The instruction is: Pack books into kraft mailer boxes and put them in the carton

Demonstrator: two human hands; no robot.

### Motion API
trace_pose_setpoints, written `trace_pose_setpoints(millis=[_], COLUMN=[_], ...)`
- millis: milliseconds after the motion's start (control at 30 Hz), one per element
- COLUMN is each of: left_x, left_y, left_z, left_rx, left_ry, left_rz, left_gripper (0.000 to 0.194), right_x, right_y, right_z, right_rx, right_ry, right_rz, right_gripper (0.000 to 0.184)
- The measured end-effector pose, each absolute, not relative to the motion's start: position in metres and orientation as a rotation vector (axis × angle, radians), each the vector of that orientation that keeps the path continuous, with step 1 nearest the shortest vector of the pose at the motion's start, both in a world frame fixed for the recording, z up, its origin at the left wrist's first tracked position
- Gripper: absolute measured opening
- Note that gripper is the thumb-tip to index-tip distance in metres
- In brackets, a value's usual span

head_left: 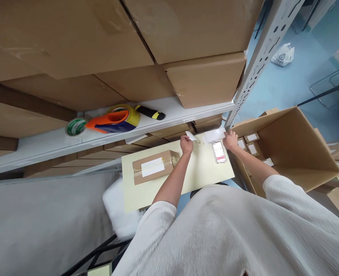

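Observation:
My left hand (187, 145) is closed on a small white slip of paper (191, 135), pinching it above the pale yellow tabletop (198, 174). At the table's far right corner, my right hand (230, 140) grips the edge of a white paper sheet (213, 135); its fingertips are partly hidden. Just below that sheet lies a phone (219, 152) with a lit, blurred screen. Left of my left forearm, a taped brown cardboard box (153, 166) with a white label rests flat on the table.
Above the table, a metal shelf (175, 113) carries large cartons (209, 80), an orange tape dispenser (108, 122), a tape roll (75, 127) and a black-yellow utility knife (150, 112). To the right, a big open carton (295, 145) holds several small labelled boxes. A perforated upright (262, 57) stands beyond.

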State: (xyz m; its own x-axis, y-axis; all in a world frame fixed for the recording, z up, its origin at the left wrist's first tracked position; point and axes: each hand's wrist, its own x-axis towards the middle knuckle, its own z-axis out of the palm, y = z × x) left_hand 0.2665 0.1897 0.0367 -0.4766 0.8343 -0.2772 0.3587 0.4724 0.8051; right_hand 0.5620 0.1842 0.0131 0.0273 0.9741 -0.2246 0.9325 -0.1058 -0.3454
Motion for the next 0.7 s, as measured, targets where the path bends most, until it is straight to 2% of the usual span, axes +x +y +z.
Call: trace_pose_setpoints(millis=[233, 533, 600, 700], left_x=[0.277, 0.245, 0.231, 0.204], left_y=[0.178, 0.15, 0.14, 0.12], left_z=[0.047, 0.081, 0.086, 0.092], left_rx=[0.984, 0.953, 0.924, 0.999], left_ry=[1.98, 1.893, 1.895, 1.983], left_rz=[0.998, 1.132, 1.179, 1.176], left_gripper=[0.033, 0.047, 0.049, 0.056], right_x=[0.527, 0.446, 0.427, 0.4], right_y=[0.171, 0.152, 0.147, 0.141], right_z=[0.046, 0.062, 0.065, 0.072], right_rx=[-1.952, -1.564, -1.551, -1.44], right_ry=[-2.18, -2.274, -2.23, -2.166], right_rz=[0.533, 0.731, 0.753, 0.851], right_gripper=[0.051, 0.055, 0.049, 0.028])
